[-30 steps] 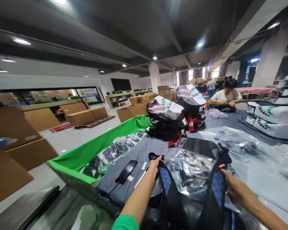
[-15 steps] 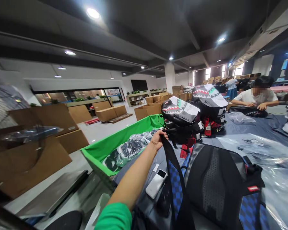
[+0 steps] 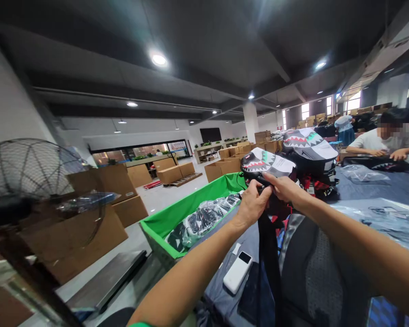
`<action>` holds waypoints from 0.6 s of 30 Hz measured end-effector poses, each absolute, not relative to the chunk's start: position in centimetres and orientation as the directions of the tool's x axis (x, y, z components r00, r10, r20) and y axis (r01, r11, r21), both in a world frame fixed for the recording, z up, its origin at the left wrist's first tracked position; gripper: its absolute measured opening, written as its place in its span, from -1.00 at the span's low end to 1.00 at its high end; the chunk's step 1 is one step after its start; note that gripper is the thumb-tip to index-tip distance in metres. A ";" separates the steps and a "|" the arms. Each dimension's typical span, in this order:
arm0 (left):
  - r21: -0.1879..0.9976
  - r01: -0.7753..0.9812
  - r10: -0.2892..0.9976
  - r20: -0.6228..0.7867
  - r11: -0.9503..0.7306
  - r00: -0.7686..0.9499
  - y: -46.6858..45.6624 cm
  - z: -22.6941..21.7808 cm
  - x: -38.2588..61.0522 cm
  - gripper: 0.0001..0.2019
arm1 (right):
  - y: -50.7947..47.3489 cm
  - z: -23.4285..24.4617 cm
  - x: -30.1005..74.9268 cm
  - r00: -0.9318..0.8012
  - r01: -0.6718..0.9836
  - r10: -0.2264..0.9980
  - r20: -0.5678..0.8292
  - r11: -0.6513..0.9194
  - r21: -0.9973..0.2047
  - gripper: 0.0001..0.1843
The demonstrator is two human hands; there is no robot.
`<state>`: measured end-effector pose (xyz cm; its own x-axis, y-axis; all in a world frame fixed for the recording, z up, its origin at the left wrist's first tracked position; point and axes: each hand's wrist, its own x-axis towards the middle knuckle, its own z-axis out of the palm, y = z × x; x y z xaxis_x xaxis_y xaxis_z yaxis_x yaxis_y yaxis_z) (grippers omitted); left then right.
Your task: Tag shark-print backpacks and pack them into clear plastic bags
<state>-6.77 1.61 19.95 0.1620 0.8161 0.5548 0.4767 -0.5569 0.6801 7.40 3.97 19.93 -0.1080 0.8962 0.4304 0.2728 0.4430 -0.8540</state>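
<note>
A black backpack [image 3: 323,272] lies back panel up on the table in front of me. One of its wide black straps [image 3: 268,259] is pulled up and away from me. My left hand [image 3: 254,204] is closed on the upper end of this strap. Close beside it, my right hand [image 3: 283,187] is also closed at the strap end, its thumb and fingers pinching there; the exact grip is partly hidden. Just behind both hands sits a shark-mouth backpack [image 3: 269,162], grey, white and black, on a stack. A white power bank [image 3: 237,272] lies left of the strap.
A green fabric bin [image 3: 157,236] with plastic-wrapped items stands at the left. Another stack of shark-mouth backpacks [image 3: 308,147] rises behind. Clear plastic bags [image 3: 381,218] cover the table's right side, where a co-worker [image 3: 388,136] handles a bag. A fan [image 3: 27,172] and cardboard boxes [image 3: 75,231] are further left.
My right hand has come into view and joined my left at the strap end. The strap stands more upright, and the view has turned to the left.
</note>
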 end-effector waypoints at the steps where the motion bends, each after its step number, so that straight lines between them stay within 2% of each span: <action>1: 0.596 0.556 0.781 0.601 -0.579 0.168 0.9 20.5 -6.7 -0.87 | 4.1 20.9 6.9 -0.139 0.291 0.889 0.435 0.457 -0.841 -0.35; 3: 0.482 0.660 0.714 0.690 -0.576 0.119 0.0 21.5 -6.8 -0.89 | 4.0 22.4 6.6 -0.146 0.346 0.858 0.493 0.511 -0.787 -0.50; 5: 0.461 0.692 0.661 0.749 -0.556 0.032 0.2 22.0 -6.8 -0.85 | 4.0 23.8 6.6 -0.098 0.446 0.839 0.536 0.518 -0.730 -0.62; 8: 0.467 0.670 0.609 0.793 -0.576 -0.029 2.3 21.5 -6.6 -0.83 | 4.8 25.1 6.6 0.041 0.718 0.829 0.558 0.363 -0.594 -0.72; 10: 0.455 0.650 0.588 0.808 -0.609 -0.015 4.1 20.2 -6.1 -0.86 | 5.9 24.8 6.5 0.111 0.835 0.828 0.549 0.222 -0.504 -0.73; 13: 0.454 0.626 0.614 0.787 -0.634 0.051 6.2 17.1 -5.2 -0.89 | 7.7 22.1 6.8 0.124 0.877 0.864 0.487 0.135 -0.462 -0.69; 18: 0.544 0.613 0.763 0.627 -0.573 0.157 6.1 11.3 -3.3 -0.89 | 10.3 15.0 10.5 0.213 0.909 0.886 0.411 -0.026 -0.415 -0.65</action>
<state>-3.34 6.14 11.25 0.1571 0.7627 0.6274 0.6130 -0.5734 0.5436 10.47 10.34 15.02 0.2133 0.8865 0.4107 0.9093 -0.0264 -0.4152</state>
